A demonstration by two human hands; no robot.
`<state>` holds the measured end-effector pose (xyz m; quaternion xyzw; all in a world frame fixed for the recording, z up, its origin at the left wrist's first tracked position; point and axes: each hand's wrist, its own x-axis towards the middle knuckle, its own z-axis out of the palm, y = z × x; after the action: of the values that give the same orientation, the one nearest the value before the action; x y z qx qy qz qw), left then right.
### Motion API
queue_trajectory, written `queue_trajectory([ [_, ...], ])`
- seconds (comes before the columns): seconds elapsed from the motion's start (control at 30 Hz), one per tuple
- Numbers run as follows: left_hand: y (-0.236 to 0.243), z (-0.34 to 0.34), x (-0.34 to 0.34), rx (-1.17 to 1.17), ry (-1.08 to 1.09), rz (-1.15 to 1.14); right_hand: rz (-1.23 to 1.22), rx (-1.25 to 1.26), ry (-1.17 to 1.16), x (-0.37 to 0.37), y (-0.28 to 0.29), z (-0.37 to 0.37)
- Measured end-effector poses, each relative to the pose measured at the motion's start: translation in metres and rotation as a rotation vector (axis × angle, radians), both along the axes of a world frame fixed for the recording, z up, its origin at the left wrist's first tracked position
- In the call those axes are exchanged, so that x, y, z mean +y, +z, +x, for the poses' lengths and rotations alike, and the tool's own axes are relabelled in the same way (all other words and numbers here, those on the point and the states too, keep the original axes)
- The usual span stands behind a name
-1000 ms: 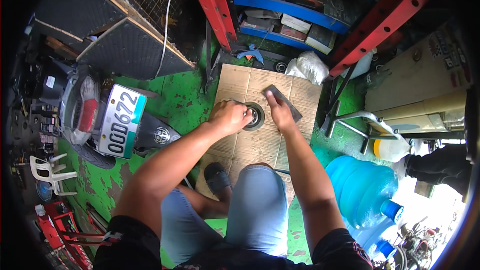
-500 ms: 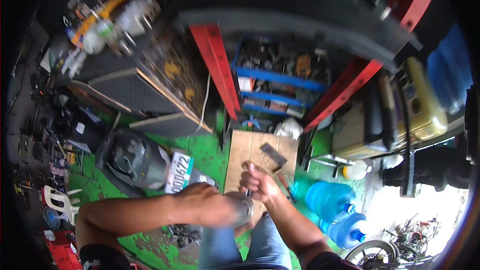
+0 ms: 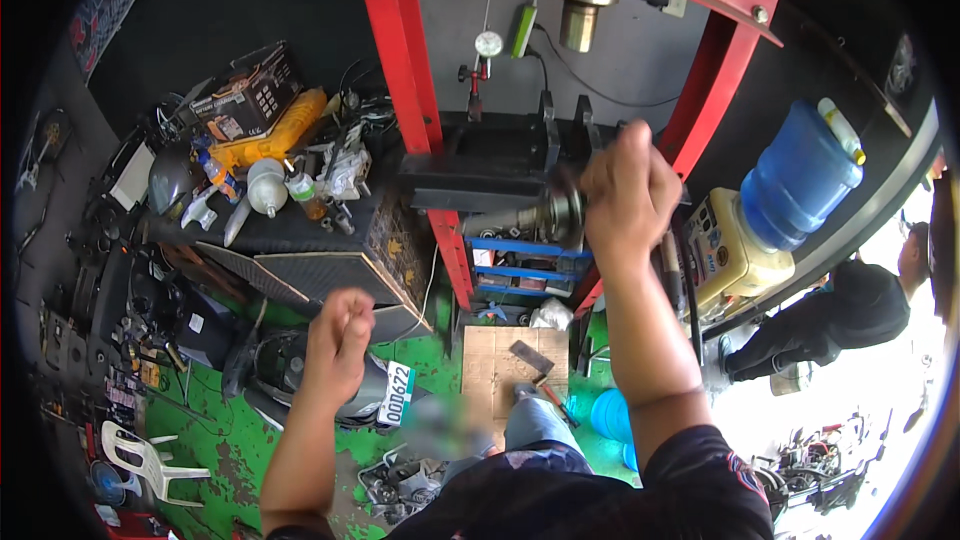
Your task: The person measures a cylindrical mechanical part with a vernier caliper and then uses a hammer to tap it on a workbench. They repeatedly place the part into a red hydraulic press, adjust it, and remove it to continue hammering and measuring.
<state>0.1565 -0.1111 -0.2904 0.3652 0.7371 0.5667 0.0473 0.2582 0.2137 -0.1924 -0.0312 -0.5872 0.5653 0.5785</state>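
Note:
My right hand [image 3: 632, 202] is raised in front of the press frame, its fingers curled closed. Against its left side is a round metal part with a shaft [image 3: 548, 218], slightly blurred, and the hand appears to grip it. My left hand [image 3: 342, 345] hangs lower, apart from the frame, with bent fingers. Whatever may lie inside those fingers is hidden. Behind the right hand stands the red shop press [image 3: 408, 60], with a black crossbeam [image 3: 470, 180] and a metal ram [image 3: 580, 25] above. A dial gauge [image 3: 488, 44] is mounted on its left side.
Blue shelves [image 3: 530, 275] stand under the press, above cardboard [image 3: 487, 355] with a hammer [image 3: 552, 395]. At left are a cluttered cabinet [image 3: 330, 275] and a motorcycle [image 3: 275, 370]. A water dispenser [image 3: 735, 260] stands right; beyond it is another person [image 3: 835, 315].
My hands have come apart from in front of my lap. The right rose to the press, the left moved up and leftward. The view has lifted, showing the upper press and another person.

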Motion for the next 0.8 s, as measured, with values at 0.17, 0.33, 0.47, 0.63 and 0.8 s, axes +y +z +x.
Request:
queue_trajectory([
  [0.17,-0.066,0.033,-0.048,-0.204,0.269,-0.206,0.124,0.106,-0.143,0.074,0.025,-0.060],
  [0.33,-0.164,0.078,-0.095,-0.093,0.539,-0.428,0.172,0.171,-0.251,0.142,0.005,-0.118],
  [0.47,-0.220,0.110,-0.122,-0.255,0.736,-0.591,0.157,0.154,-0.241,0.165,-0.019,-0.147],
  [0.63,-0.246,0.124,-0.136,-0.280,0.798,-0.609,0.124,0.119,-0.252,0.181,-0.043,-0.169],
  [0.8,-0.248,0.103,-0.135,-0.262,0.827,-0.663,0.092,0.106,-0.284,0.186,-0.053,-0.176],
])
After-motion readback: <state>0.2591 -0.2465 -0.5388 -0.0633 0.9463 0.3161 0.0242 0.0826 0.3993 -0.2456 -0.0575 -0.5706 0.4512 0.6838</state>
